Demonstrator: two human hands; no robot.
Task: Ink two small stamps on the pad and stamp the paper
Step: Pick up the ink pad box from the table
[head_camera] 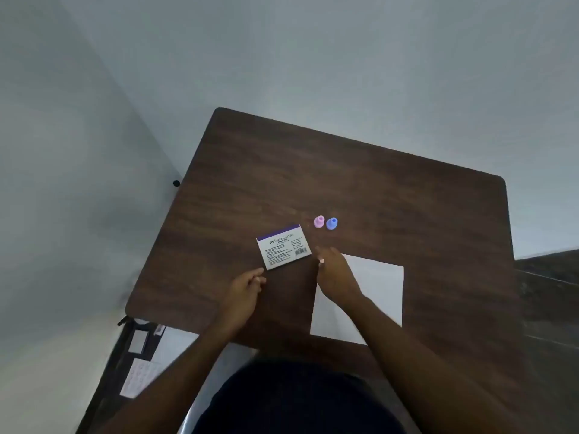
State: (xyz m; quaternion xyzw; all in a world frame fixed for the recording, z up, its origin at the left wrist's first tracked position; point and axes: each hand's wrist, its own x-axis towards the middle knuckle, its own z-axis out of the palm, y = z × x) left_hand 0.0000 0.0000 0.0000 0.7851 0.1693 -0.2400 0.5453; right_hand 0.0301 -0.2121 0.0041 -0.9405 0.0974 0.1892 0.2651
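item one: stamp pad [284,247], closed in its printed case, flat on the bench [391,198]. we find it just ahead of both hands, its long axis running left-right with a slight tilt, the purple band along the far edge.

item two: left hand [246,291], fingers loosely curled, holding nothing, close to the pad's near left corner.

item three: right hand [335,275], fingers extended and together, empty, just beside the pad's right end; by our reckoning about as close to the pad as the left.

item four: pink stamp [319,222] and blue stamp [331,223], upright, side by side, handles up, beyond the right hand (nearer it than the left).

item five: paper [380,286], blank, flat under the right forearm.

we judge opening the pad comes next.
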